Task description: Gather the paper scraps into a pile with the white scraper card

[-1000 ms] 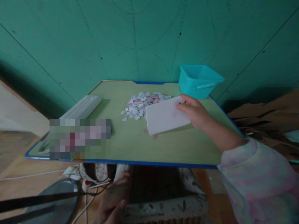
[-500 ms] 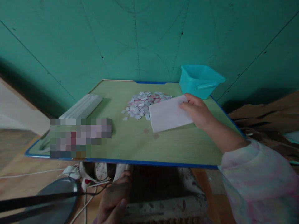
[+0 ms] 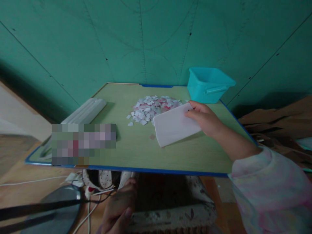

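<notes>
My right hand grips the right end of a flat white card with rounded corners, thumb on top. The card is held at a slant over the table, its upper edge in front of a heap of small white and pinkish paper squares. A faint square bit lies left of the card. Below the table's front edge, my left hand is closed, fingers curled; what it holds, if anything, I cannot make out.
A turquoise bin stands at the table's back right corner. To the left lie a long white bundle and a pixelated area. Under the table are cables, a dark round object and a speckled fabric. Brown cardboard sits at right.
My right hand has moved slightly down and left, tilting the white card so its lower corner comes nearer the table's front. It now covers one loose bit. My left hand is still.
</notes>
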`<state>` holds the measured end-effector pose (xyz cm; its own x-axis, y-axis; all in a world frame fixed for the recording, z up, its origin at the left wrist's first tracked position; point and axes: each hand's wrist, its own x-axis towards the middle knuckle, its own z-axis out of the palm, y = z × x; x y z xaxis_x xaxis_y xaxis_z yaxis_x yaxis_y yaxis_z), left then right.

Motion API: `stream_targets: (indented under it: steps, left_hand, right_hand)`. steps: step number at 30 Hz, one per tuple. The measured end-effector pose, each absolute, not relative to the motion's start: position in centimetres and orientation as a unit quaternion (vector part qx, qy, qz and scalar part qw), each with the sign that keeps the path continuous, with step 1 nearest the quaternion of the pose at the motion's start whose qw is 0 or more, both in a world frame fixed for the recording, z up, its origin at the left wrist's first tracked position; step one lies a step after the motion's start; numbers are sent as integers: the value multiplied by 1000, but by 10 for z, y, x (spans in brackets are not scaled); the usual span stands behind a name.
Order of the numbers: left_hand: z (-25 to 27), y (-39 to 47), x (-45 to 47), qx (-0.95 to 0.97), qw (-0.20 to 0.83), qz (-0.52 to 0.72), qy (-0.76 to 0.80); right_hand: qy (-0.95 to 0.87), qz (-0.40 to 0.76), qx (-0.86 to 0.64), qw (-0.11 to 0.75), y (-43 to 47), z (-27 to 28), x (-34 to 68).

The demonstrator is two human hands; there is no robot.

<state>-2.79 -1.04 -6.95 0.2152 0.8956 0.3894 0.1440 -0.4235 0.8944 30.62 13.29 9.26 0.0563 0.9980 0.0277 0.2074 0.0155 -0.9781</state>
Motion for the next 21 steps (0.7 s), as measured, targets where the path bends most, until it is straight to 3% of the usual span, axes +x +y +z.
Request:
stream_targets:
  steps: [7, 13, 21]
  left_hand:
    - [-71, -8, -33, 668, 404, 487, 392]
    - [-88, -18, -39, 687, 373, 493, 380]
    - [-67, 6, -25, 733, 413, 432, 326]
  right_hand:
    - [-521, 500, -527, 448, 127, 94, 299]
    - [-486, 373, -557, 561, 142, 87, 309]
    - [-530, 343, -601, 490, 146, 78, 316]
